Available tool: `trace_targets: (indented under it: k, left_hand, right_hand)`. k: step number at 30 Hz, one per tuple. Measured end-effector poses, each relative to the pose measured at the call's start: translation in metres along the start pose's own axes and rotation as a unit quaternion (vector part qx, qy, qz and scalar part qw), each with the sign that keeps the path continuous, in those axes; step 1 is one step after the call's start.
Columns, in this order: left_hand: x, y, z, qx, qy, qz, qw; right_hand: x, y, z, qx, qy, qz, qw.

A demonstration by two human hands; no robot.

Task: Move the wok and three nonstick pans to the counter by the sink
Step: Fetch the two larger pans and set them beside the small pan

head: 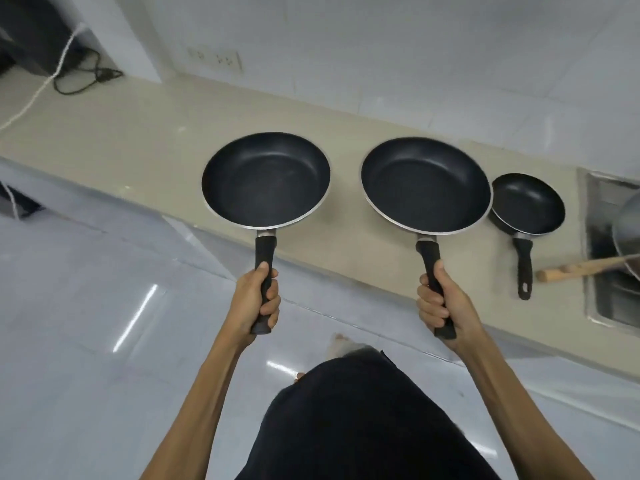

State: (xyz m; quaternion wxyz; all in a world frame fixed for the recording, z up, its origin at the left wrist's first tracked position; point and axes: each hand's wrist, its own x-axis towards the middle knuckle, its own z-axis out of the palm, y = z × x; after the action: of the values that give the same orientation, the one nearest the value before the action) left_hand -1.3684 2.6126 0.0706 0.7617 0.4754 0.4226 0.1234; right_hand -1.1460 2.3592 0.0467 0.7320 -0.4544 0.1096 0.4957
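The left hand [254, 299] has its grip wrapped around the black handle of a round dark nonstick pan [266, 180] over the beige stone bench [138, 140]. The right hand [441, 304] holds a slightly larger dark nonstick pan [426, 185] likewise. Just beside it, a small black nonstick pan [528, 204] rests on the bench. At the far right, a grey metal wok [628, 223] with a wooden handle sits over the steel sink [599, 188].
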Motion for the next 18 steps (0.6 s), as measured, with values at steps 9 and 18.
trace_targets:
  k: [9, 18]
  left_hand:
    - [0.089, 0.020, 0.025, 0.013, -0.103, -0.061, 0.993]
    - [0.168, 0.030, 0.066, 0.035, -0.149, -0.102, 0.983]
  right_hand:
    - [0.007, -0.001, -0.012, 0.065, 0.083, -0.035, 0.994]
    - [0.035, -0.019, -0.031, 0.048, 0.129, -0.027, 0.990]
